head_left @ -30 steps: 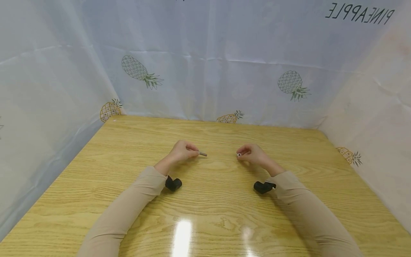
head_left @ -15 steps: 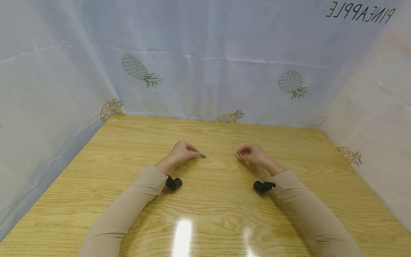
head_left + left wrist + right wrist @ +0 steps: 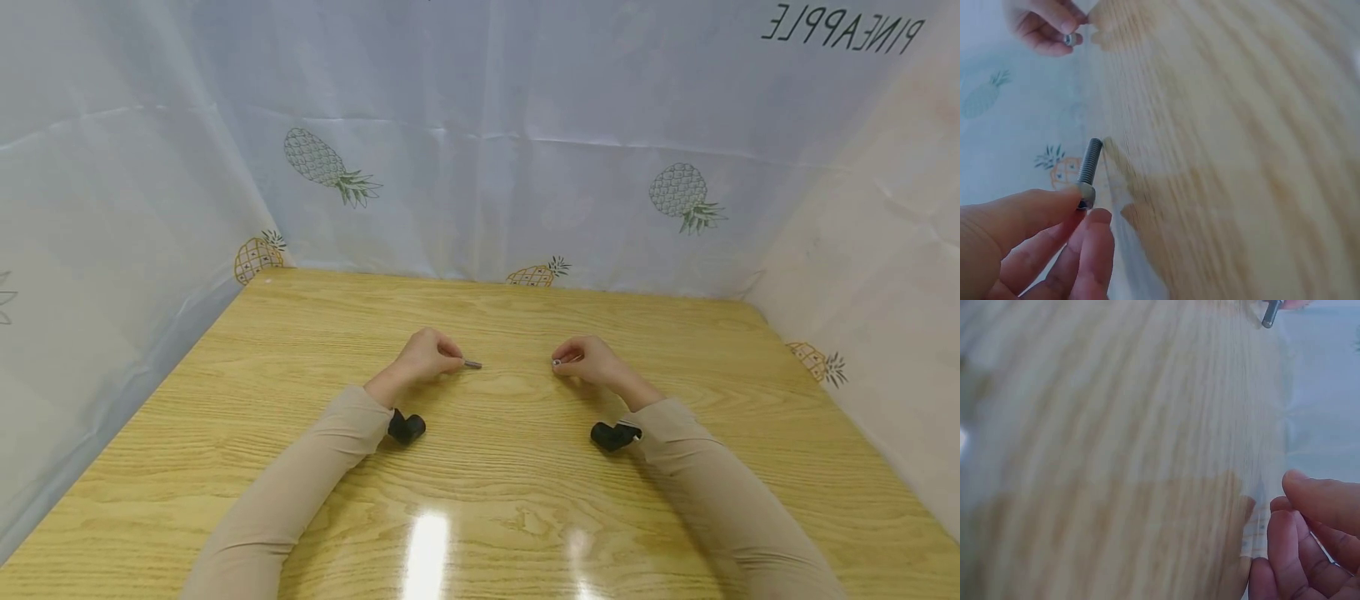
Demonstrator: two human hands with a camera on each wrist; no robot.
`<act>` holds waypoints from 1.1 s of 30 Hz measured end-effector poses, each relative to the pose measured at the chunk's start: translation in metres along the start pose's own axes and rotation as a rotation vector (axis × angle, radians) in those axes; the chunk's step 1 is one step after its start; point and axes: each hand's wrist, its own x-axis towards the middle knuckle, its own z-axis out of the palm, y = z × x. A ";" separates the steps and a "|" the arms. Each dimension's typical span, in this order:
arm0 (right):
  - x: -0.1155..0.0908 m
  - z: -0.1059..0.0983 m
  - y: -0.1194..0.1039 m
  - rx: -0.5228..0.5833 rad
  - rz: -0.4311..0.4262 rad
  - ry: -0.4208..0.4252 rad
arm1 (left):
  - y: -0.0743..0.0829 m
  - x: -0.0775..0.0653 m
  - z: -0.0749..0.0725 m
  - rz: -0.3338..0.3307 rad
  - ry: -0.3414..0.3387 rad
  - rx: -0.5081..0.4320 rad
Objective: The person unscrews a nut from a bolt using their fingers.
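Between thumb and fingers, my left hand [image 3: 427,354] pinches a metal bolt [image 3: 1090,164] at its rounded head, with the threaded shank pointing away from the hand. Across from it, my right hand [image 3: 592,362] holds a small silvery nut [image 3: 556,362] at its fingertips. The same nut [image 3: 1070,40] shows at the top of the left wrist view; in the right wrist view the fingers hide it. Both hands are held close over the wooden table, with a gap separating bolt and nut. The shank end of the bolt [image 3: 1270,315] appears at the top of the right wrist view.
A light wood-grain table [image 3: 495,467] spreads beneath both hands, with a bright light reflection near its front. White curtains [image 3: 480,167] printed with pineapples hang behind it and at both sides. Black wrist-worn camera mounts [image 3: 407,428] jut inward from the beige sleeves.
The bolt in my left hand has tipped slightly lower and more level. The nut has turned a little in my right fingers, its hole facing the head camera less. Both hands stay nearly in place.
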 end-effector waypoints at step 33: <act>0.001 0.002 -0.002 -0.086 -0.020 -0.008 | 0.004 -0.006 0.002 -0.011 -0.019 0.045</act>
